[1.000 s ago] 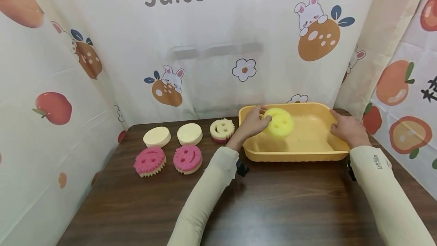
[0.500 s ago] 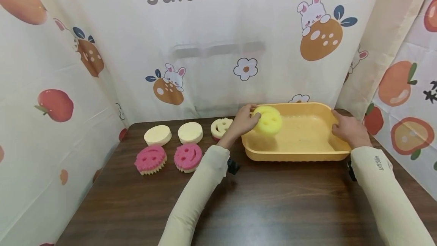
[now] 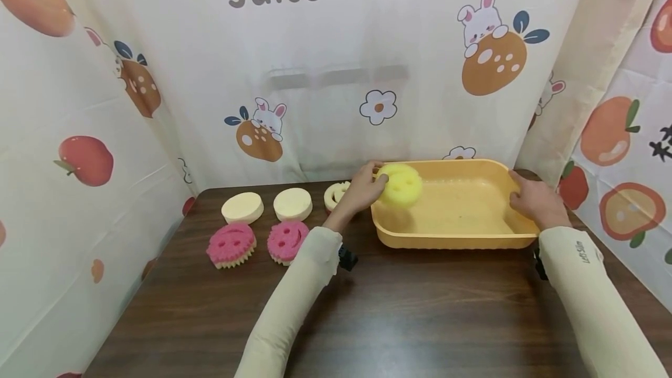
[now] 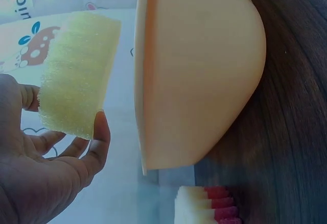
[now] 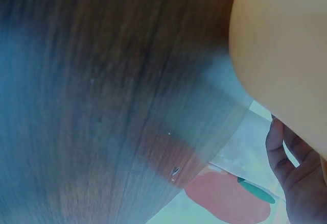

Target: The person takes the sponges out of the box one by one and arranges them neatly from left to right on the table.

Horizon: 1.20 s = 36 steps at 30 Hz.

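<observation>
My left hand [image 3: 364, 190] pinches a round yellow smiley-face sponge [image 3: 401, 185] above the left end of a shallow yellow plastic basin [image 3: 457, 242]. In the left wrist view, the thick, coarse sponge [image 4: 82, 73] sits between the thumb and fingers of that hand [image 4: 46, 170], apart from the basin's outer wall [image 4: 199, 71]. My right hand [image 3: 541, 200] grips the basin's right rim. The right wrist view has this hand's fingers [image 5: 278, 150] against the outside of the wall; the thumb is mostly hidden there.
Left of the basin lie two pink-topped smiley sponges [image 3: 231, 245], two plain cream round sponges [image 3: 242, 209] and a cream-and-pink smiley sponge [image 3: 333, 194], partly covered by my left wrist. A printed curtain [image 3: 336, 121] hangs behind the dark wooden table [image 3: 420, 308].
My left hand has moved left with the yellow sponge, from over the basin's inside to its left end. The right hand stays on the rim.
</observation>
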Each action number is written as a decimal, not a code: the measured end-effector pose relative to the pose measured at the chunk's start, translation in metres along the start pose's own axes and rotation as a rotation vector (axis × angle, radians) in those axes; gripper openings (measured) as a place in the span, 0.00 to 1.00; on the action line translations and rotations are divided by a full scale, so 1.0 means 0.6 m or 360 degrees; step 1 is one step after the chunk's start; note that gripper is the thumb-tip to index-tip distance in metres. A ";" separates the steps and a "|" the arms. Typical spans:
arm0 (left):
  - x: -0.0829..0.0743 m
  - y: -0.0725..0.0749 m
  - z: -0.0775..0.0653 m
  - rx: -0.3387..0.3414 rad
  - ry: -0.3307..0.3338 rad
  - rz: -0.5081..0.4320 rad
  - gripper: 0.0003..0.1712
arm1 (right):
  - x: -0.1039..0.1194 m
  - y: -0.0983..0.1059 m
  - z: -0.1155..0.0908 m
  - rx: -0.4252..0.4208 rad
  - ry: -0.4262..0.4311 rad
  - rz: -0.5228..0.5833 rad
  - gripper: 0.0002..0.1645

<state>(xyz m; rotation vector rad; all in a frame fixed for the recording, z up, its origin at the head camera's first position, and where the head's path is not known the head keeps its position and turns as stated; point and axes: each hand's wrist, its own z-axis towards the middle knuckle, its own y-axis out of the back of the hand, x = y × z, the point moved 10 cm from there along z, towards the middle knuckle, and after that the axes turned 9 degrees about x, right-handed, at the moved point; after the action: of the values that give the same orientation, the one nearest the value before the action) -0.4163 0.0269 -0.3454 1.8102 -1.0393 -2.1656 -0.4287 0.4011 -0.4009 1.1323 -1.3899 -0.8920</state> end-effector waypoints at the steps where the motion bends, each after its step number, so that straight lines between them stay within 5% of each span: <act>1: 0.001 0.002 -0.001 -0.0002 0.0004 -0.0007 0.28 | -0.001 0.000 0.000 -0.0005 0.0004 -0.0004 0.41; 36: 0.067 0.070 -0.076 -0.0178 0.0079 -0.0102 0.22 | 0.002 0.000 -0.003 -0.0001 -0.0003 -0.0009 0.41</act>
<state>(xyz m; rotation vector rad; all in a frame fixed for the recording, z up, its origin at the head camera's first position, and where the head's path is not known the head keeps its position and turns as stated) -0.3991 -0.0441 -0.3559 1.8606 -0.8435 -2.1560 -0.4272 0.4003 -0.4004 1.1358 -1.3887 -0.8974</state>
